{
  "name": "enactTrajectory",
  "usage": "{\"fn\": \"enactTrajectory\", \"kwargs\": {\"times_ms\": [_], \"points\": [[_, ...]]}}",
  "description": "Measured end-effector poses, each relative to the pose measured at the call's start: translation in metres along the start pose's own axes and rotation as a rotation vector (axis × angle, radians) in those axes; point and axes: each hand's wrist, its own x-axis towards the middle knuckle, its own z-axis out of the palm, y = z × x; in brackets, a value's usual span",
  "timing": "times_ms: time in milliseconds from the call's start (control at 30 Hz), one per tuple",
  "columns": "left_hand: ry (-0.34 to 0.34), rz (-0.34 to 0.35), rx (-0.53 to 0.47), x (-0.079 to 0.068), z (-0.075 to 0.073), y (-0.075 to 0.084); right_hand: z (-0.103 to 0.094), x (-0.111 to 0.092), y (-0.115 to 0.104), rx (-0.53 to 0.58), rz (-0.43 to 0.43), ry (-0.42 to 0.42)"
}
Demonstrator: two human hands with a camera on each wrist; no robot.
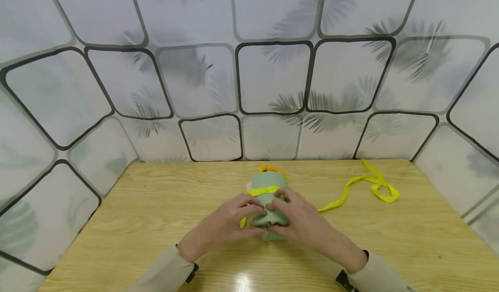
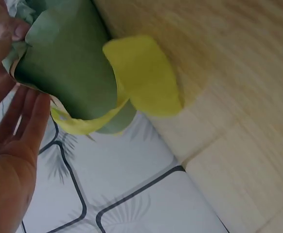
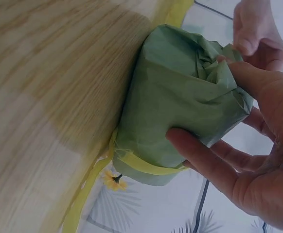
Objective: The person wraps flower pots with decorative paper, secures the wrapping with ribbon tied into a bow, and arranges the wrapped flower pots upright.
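A bundle wrapped in green paper (image 1: 269,180) lies on the table between both hands. A yellow ribbon (image 1: 264,191) crosses it near its far end. Past that end an orange-yellow flower (image 1: 269,169) peeks out; the right wrist view shows the flower (image 3: 114,181) too. My left hand (image 1: 230,220) holds the bundle's left side near the folded end, thumb toward me. From the right, my right hand (image 1: 300,222) grips the paper, its thumb on the crumpled folds (image 3: 219,73) and fingers along the side. What is inside the paper is mostly hidden.
A long loose tail of the yellow ribbon (image 1: 347,192) trails across the right of the wooden table (image 1: 163,222) and loops near the back edge. Patterned cloth walls (image 1: 210,79) close off the back and both sides.
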Motion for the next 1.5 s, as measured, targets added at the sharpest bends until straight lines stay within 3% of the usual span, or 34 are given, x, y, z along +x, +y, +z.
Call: {"fn": "enactTrajectory", "kwargs": {"times_ms": [100,200,300,367,533,767,933,1233,1500], "points": [[-0.045,-0.046,0.013,0.003,0.001,0.004,-0.006,-0.001,0.003,0.069,0.014,-0.035],[-0.060,-0.065,0.066,0.006,0.002,0.006,-0.015,-0.002,0.010,0.242,0.028,-0.095],[-0.049,-0.029,0.148,0.009,0.003,0.007,-0.024,-0.004,0.019,0.390,0.055,-0.095],[-0.042,-0.004,0.180,0.010,0.003,0.008,-0.026,-0.005,0.025,0.428,0.076,-0.047],[-0.056,0.028,0.239,0.013,0.003,0.010,-0.023,0.000,0.036,0.366,0.104,0.082],[-0.059,0.103,0.373,0.016,0.006,0.014,-0.008,0.007,0.047,0.220,0.089,0.098],[-0.062,0.112,0.451,0.016,0.007,0.017,-0.005,0.007,0.047,0.204,0.089,0.139],[-0.077,0.104,0.417,0.017,0.005,0.014,-0.005,0.005,0.047,0.211,0.142,0.125],[-0.043,0.095,0.362,0.017,0.007,0.013,-0.006,0.000,0.048,0.202,0.167,0.141]]}}
